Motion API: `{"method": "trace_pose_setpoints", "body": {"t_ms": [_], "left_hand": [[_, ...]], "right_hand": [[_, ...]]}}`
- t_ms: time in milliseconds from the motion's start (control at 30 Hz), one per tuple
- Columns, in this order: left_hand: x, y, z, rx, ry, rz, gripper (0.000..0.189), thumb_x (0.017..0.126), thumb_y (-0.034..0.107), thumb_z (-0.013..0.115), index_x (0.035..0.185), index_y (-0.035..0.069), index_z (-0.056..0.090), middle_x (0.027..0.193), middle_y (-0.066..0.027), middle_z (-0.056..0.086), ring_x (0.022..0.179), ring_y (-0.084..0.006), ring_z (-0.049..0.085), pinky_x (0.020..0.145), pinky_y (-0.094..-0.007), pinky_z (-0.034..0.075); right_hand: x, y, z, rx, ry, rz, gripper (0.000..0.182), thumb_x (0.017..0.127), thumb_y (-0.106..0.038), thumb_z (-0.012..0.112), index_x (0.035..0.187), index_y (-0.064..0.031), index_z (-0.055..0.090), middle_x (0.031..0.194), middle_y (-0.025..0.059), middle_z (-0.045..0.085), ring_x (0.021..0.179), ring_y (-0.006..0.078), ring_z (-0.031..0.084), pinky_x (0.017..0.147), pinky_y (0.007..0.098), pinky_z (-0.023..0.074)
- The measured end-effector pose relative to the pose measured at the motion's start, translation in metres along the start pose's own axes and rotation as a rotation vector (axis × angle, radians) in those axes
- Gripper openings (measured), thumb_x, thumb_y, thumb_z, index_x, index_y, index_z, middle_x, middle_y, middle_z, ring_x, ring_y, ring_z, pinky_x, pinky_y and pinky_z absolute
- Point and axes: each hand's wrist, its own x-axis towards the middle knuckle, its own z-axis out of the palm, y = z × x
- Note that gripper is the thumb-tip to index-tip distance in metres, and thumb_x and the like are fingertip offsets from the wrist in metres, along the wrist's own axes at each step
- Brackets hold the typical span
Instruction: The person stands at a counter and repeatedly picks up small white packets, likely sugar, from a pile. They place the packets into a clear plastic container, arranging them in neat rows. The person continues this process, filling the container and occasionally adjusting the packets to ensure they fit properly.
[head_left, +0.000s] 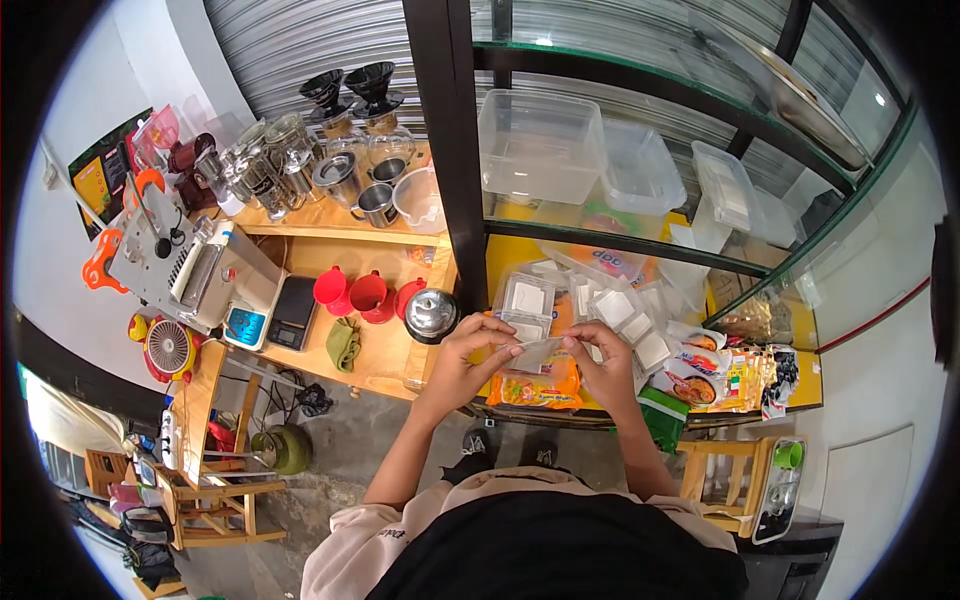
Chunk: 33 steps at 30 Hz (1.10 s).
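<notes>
A small clear plastic case or packet (541, 344) spans the gap between my hands, seen nearly edge-on. My left hand (469, 361) pinches its left end between thumb and fingers. The right end sits in the fingertips of my right hand (604, 363). Just beyond and below lie clear plastic boxes with white inserts (529, 297), stacked on a yellow shelf (510, 251). More of them form a loose pile (636, 322) to the right. Under my hands is an orange instant-noodle packet (536, 390), partly covered by the boxes.
Noodle packets (694, 379) and sachets (746, 379) lie at the right, near a green packet (663, 420). Clear tubs (540, 146) stand behind a dark-framed glass cabinet (630, 247). A steel kettle (432, 313), red cups (369, 294) and an espresso machine (217, 274) occupy the wooden counter (382, 360).
</notes>
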Motion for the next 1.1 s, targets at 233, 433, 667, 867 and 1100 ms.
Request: {"method": "trace_pose_setpoints", "body": {"t_ms": [233, 433, 667, 867, 1100], "left_hand": [[-0.0009, 0.0015, -0.0033, -0.041, -0.002, -0.06, 0.015, 0.08, 0.006, 0.072, 0.093, 0.002, 0.067, 0.096, -0.0095, 0.064, 0.087, -0.0181, 0.059, 0.075, -0.028, 0.046], [-0.0006, -0.0002, -0.0031, -0.021, -0.016, -0.035, 0.012, 0.08, 0.004, 0.071, 0.091, 0.001, 0.067, 0.095, -0.0095, 0.064, 0.084, -0.0175, 0.058, 0.073, -0.0276, 0.046], [0.0027, 0.0009, -0.0005, 0.014, 0.017, -0.016, 0.009, 0.079, 0.001, 0.07, 0.087, 0.0, 0.065, 0.092, -0.0091, 0.064, 0.088, -0.0189, 0.059, 0.078, -0.0298, 0.046], [0.0034, 0.0001, -0.0012, 0.041, 0.071, -0.005, 0.009, 0.08, 0.0, 0.069, 0.086, -0.001, 0.063, 0.091, -0.009, 0.064, 0.087, -0.0193, 0.059, 0.078, -0.0297, 0.046], [0.006, 0.0003, -0.0002, 0.117, 0.09, 0.045, 0.008, 0.08, 0.0, 0.069, 0.086, -0.001, 0.064, 0.089, -0.0086, 0.064, 0.083, -0.0183, 0.059, 0.073, -0.0283, 0.047]], "right_hand": [[0.0008, -0.0029, -0.0027, -0.001, 0.051, -0.023, 0.01, 0.086, -0.007, 0.066, 0.092, 0.0006, 0.064, 0.09, 0.0077, 0.065, 0.085, 0.0147, 0.06, 0.08, 0.027, 0.046], [0.0017, -0.0052, -0.0053, -0.003, 0.069, -0.029, 0.01, 0.086, -0.007, 0.066, 0.091, 0.0011, 0.063, 0.089, 0.0079, 0.064, 0.084, 0.0146, 0.059, 0.079, 0.0266, 0.0458], [0.0001, -0.0053, -0.0003, -0.007, 0.077, -0.053, 0.011, 0.083, -0.007, 0.069, 0.09, 0.0011, 0.066, 0.087, 0.0076, 0.066, 0.081, 0.0135, 0.06, 0.078, 0.026, 0.0463], [0.0001, -0.0022, -0.0035, 0.034, 0.112, 0.007, 0.012, 0.079, -0.004, 0.073, 0.089, 0.0008, 0.068, 0.086, 0.0065, 0.067, 0.078, 0.0115, 0.06, 0.074, 0.0245, 0.0475], [0.001, -0.005, -0.0039, -0.007, 0.124, -0.012, 0.011, 0.079, -0.003, 0.072, 0.088, 0.0011, 0.068, 0.086, 0.007, 0.068, 0.079, 0.0116, 0.061, 0.075, 0.0248, 0.048]]}}
